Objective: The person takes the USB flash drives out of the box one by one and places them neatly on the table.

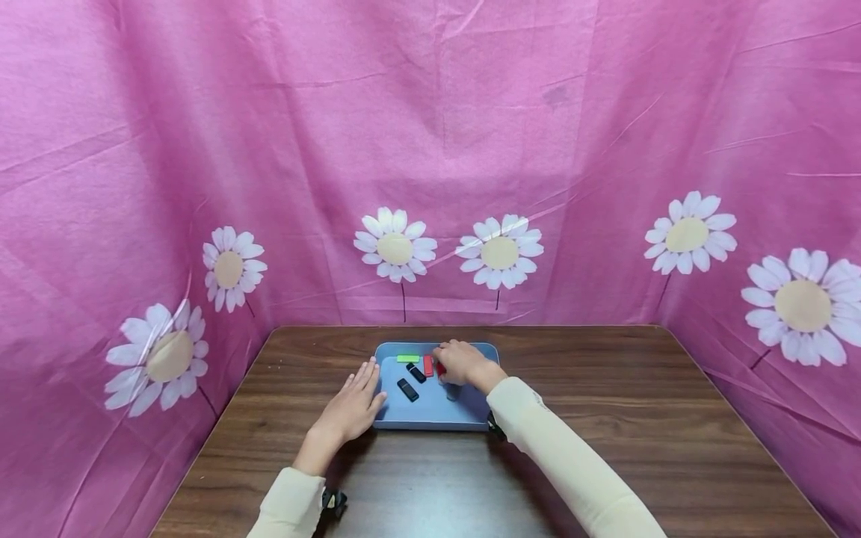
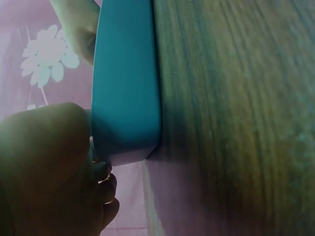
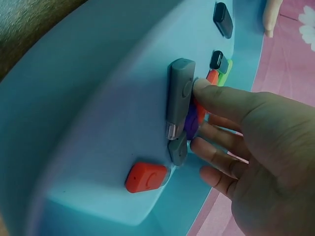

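Note:
A blue tray (image 1: 430, 427) holds several USB flash drives. My left hand (image 1: 354, 398) lies flat with fingers extended along the tray's left side. My right hand (image 1: 464, 364) reaches into the tray's right half, its thumb and fingers bent around a red flash drive (image 1: 440, 369). I cannot tell whether they pinch it. In the right wrist view, a grey flash drive (image 3: 180, 93) lies beside the thumb, a purple one (image 3: 191, 123) near the fingertips, and a second grey one (image 3: 178, 149) below. Another orange-red drive (image 3: 146, 177) lies apart from these.
Left of the right hand are two black drives (image 1: 407, 389), a green one (image 1: 407, 359) and another red one (image 1: 428, 365). The tray stands on a brown wooden table (image 1: 605, 418). Pink cloth (image 1: 444, 149) printed with white daisies hangs behind and on both sides.

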The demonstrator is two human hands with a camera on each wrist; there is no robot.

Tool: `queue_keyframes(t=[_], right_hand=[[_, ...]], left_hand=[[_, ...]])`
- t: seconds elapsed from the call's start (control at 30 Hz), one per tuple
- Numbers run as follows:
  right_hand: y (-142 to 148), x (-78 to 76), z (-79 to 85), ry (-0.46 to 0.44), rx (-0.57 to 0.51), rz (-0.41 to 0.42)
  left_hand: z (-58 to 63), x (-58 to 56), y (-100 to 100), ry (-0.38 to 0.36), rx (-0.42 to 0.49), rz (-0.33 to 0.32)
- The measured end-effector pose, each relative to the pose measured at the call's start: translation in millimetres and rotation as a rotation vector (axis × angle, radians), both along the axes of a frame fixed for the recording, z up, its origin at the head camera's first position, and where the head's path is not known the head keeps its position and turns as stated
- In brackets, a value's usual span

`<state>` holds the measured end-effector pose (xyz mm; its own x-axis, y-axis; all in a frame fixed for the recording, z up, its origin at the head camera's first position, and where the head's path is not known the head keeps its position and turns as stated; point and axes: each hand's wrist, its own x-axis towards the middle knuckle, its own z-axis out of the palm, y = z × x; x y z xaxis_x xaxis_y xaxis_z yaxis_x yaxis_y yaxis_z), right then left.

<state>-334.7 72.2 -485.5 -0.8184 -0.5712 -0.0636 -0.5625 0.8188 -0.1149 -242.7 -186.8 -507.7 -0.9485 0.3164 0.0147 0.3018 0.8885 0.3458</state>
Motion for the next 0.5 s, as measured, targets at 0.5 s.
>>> queue_keyframes(t=[0.5], right_hand=[[2.3, -2.9, 0.5, 0.007, 0.0, 0.006]], left_hand=[[-7.3, -2.2, -1.4, 0.017, -0.004, -0.007]])
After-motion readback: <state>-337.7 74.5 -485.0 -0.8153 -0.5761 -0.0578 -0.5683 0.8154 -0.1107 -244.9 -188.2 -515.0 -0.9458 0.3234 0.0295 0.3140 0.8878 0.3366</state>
